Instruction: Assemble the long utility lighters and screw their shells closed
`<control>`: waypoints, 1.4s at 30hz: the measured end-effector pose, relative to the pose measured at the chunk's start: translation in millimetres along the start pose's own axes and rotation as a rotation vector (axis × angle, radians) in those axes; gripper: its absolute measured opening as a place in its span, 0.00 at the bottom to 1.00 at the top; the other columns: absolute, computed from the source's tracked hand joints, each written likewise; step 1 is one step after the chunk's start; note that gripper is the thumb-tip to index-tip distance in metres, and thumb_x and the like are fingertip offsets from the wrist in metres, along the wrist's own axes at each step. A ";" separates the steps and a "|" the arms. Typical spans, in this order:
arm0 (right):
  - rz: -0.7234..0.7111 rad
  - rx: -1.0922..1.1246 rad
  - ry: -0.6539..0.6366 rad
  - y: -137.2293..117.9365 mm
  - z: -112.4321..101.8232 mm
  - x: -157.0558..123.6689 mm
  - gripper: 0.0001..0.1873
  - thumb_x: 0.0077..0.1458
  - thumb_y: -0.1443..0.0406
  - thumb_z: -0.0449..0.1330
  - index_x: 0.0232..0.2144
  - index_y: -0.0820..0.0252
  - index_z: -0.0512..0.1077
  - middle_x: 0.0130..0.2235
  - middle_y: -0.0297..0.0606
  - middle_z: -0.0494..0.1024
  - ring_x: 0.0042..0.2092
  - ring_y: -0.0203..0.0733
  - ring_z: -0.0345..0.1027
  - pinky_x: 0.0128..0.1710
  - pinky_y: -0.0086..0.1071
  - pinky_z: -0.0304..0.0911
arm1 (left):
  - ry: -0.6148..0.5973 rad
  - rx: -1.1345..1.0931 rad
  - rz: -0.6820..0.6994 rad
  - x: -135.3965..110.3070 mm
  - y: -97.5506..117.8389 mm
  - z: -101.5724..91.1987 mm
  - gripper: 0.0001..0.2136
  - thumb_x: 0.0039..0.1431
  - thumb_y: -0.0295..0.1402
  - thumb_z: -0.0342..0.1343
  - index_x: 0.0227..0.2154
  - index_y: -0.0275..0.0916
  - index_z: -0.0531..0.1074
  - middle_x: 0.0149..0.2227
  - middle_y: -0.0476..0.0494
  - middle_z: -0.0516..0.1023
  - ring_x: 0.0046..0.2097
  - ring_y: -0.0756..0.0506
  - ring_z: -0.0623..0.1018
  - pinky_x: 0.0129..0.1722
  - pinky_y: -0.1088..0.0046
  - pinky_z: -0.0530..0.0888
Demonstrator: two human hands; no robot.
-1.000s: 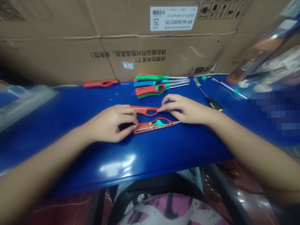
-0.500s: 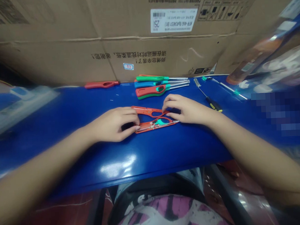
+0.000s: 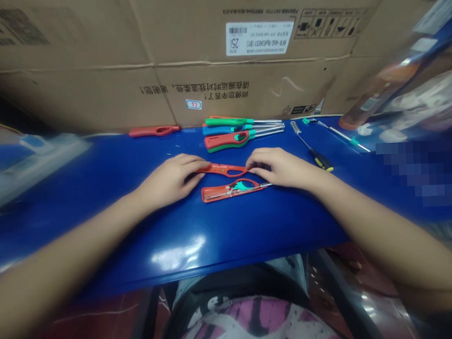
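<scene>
On the blue table lies an opened red lighter half with a teal trigger and metal parts inside. Just behind it is the matching red cover shell. My left hand pinches the shell's left end with fingers closed. At the shell's right end my right hand pinches it too. The shell sits slightly above the open half.
Several assembled long lighters in green, blue and red lie behind. A lone red shell lies at the back left. Two screwdrivers rest to the right. Cardboard boxes wall the back; plastic bags lie at both sides.
My left hand has let go of the open lighter half and moved up to the cover shell's left end. The shell has shifted slightly away from the open half.
</scene>
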State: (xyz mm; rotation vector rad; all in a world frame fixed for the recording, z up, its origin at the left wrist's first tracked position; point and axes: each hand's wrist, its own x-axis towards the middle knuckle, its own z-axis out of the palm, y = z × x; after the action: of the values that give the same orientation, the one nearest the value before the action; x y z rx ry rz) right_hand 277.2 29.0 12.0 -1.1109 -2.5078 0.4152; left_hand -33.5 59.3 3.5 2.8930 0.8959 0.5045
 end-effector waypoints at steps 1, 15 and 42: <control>0.006 0.003 0.004 -0.2 0.0 -0.2 0.08 0.65 0.67 0.56 0.41 0.61 0.76 0.42 0.42 0.78 0.41 0.43 0.71 0.42 0.36 0.66 | -0.003 -0.014 -0.002 0.1 -1.7 0.7 0.16 0.70 0.35 0.48 0.53 0.36 0.75 0.53 0.37 0.79 0.53 0.38 0.77 0.55 0.58 0.73; -0.065 0.029 0.090 -12.8 -2.6 -1.9 0.23 0.62 0.60 0.63 0.58 0.60 0.71 0.51 0.45 0.80 0.48 0.46 0.74 0.48 0.38 0.68 | 0.021 -0.779 -0.474 2.5 32.2 -4.4 0.18 0.62 0.47 0.58 0.41 0.36 0.79 0.35 0.43 0.83 0.33 0.47 0.79 0.35 0.72 0.76; -0.104 0.139 -0.107 -17.0 -5.2 -3.2 0.16 0.60 0.57 0.65 0.47 0.58 0.75 0.46 0.42 0.75 0.49 0.47 0.69 0.52 0.41 0.65 | 0.005 -0.111 0.057 -6.7 42.1 -8.1 0.14 0.66 0.43 0.56 0.41 0.36 0.78 0.41 0.39 0.81 0.42 0.41 0.78 0.44 0.64 0.75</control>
State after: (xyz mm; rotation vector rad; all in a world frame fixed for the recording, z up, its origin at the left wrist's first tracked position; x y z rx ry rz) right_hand 270.5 16.2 22.8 -0.9234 -2.5701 0.6238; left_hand -18.7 20.5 16.0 2.8246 0.7624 0.5480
